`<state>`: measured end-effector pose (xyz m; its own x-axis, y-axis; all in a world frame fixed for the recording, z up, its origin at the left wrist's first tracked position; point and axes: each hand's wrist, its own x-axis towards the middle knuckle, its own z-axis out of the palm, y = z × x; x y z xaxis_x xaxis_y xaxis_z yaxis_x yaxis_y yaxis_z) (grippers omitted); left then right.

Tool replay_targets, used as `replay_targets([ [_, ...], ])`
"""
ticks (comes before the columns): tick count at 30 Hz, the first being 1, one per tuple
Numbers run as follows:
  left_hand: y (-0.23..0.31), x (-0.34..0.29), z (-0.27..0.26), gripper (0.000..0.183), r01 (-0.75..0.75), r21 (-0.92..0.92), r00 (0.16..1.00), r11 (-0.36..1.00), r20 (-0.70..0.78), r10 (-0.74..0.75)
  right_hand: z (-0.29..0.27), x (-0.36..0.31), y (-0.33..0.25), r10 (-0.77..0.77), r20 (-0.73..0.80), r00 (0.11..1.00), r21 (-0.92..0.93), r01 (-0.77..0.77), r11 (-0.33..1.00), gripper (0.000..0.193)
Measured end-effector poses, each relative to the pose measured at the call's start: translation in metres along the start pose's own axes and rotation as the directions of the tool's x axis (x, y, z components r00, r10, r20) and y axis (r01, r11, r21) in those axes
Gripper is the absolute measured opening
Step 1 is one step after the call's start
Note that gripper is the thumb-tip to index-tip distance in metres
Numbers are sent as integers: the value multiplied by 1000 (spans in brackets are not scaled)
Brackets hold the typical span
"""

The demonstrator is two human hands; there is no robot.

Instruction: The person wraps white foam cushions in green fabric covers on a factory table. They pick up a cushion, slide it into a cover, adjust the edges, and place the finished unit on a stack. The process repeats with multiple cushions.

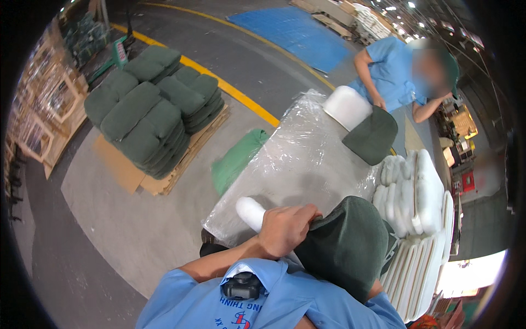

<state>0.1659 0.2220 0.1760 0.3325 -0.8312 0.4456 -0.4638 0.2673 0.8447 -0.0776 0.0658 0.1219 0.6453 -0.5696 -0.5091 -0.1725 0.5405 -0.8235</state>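
My left hand (285, 229) is closed on the edge of a dark green cushion cover (346, 241) held close to my chest. The cover is broad, with a rounded end. Out past my left wrist sticks the rounded end of a white padded piece (251, 213); whether it reaches into the cover is hidden. My right hand is out of sight behind the cover, with only a bit of the arm showing at its lower right edge. Just beyond lies a table wrapped in clear plastic film (279, 170).
A co-worker in a blue shirt (392, 71) stands at the table's far end, by a white pad (348, 107) and a green cushion piece (372, 136). White pads (411, 219) are stacked on the right. Green cushions (142, 115) fill a pallet at left, near a green bag (238, 159).
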Motion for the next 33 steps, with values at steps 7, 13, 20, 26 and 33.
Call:
replay_targets([
  [7,-14,-12,9,15,344,-304,939,888,88,-334,-3,-9,5,22,15,1000,-26,-21,999,64],
  [13,-21,-20,4,13,391,-324,919,861,83,-386,3,1,3,81,68,994,-84,-76,994,65],
  [20,-50,-41,-14,25,653,-756,672,42,552,-494,24,30,-1,176,153,972,-186,-146,972,66],
  [26,-70,-94,-21,44,768,-620,587,-161,782,-209,43,57,-6,244,226,943,-270,-180,946,66],
  [33,-69,-95,-34,44,523,-825,612,-215,539,-579,67,97,-14,306,292,906,-374,-187,909,68],
])
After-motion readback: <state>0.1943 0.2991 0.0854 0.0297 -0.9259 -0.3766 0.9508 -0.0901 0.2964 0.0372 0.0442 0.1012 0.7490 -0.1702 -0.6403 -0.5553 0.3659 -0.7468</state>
